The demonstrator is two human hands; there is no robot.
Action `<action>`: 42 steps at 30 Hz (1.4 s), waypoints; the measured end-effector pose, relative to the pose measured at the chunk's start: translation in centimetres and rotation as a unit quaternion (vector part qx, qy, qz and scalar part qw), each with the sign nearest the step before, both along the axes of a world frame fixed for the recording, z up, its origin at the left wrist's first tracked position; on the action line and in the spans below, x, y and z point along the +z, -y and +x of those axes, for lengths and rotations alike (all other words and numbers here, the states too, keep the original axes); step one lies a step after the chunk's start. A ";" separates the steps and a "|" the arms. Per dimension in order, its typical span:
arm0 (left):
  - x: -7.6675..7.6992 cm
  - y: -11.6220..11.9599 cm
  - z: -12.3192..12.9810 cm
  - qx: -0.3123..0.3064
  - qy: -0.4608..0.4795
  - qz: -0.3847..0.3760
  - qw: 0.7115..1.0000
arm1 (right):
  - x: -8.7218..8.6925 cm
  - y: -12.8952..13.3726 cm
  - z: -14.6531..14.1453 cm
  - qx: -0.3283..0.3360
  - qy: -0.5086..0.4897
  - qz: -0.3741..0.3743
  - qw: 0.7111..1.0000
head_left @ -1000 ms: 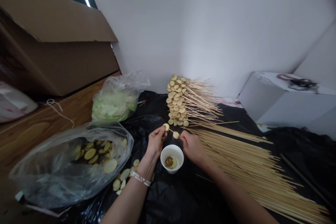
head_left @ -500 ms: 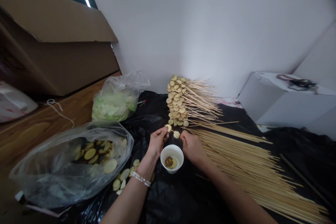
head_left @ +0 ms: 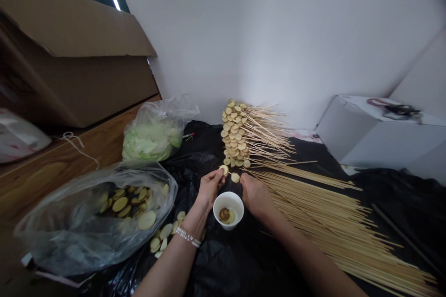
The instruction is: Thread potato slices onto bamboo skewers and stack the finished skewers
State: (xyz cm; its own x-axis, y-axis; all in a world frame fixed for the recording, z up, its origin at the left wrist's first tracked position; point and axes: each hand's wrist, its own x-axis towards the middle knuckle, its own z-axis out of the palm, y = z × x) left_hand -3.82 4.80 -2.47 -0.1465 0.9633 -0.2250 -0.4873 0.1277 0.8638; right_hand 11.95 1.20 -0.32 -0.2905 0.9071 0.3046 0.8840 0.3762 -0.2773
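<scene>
The left hand [head_left: 209, 189] and the right hand [head_left: 257, 197] meet just above a white paper cup [head_left: 234, 200], with a thin bamboo skewer [head_left: 230, 173] held between them; two round potato slices [head_left: 235, 177] sit on it. The left fingers [head_left: 216, 175] are narrowly pinched at the skewer's far end, beside one slice; the right fingers [head_left: 244, 178] are closed narrowly near the other slice. In the cup lies a browned slice [head_left: 225, 215] in pale liquid; a bead bracelet [head_left: 188, 237] circles the left wrist. Beyond the hands, finished skewers of slices [head_left: 234, 132] lie fanned on a black plastic sheet [head_left: 223, 264]; loose skewers [head_left: 331, 225] spread to the right. To the left, a clear bag of potato slices [head_left: 42, 236] lies open; a bag of cabbage [head_left: 149, 144] sits behind it, against a cardboard box [head_left: 76, 83].
</scene>
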 end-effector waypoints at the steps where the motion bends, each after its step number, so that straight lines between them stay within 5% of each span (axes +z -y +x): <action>1: 0.0 0.0 0.0 -0.001 0.000 -0.001 1.000 | 0.1 0.1 0.0 0.004 0.012 0.006 1.000; 10: 0.4 0.5 0.3 -0.065 -0.048 0.025 0.996 | 0.0 -0.5 0.1 0.015 -0.083 -0.035 0.996; 18: 0.6 0.1 0.2 -0.051 0.077 -0.023 0.995 | -0.5 -1.1 0.3 0.014 -0.202 -0.034 0.979; 25: 2.3 0.6 -1.1 -0.085 0.318 -0.092 0.940 | -0.9 -2.0 0.5 0.026 -0.396 -0.127 0.909; 42: 2.6 1.4 -0.9 -0.172 0.328 -0.062 0.927 | 1.4 0.0 -0.9 0.151 -0.503 -0.344 0.779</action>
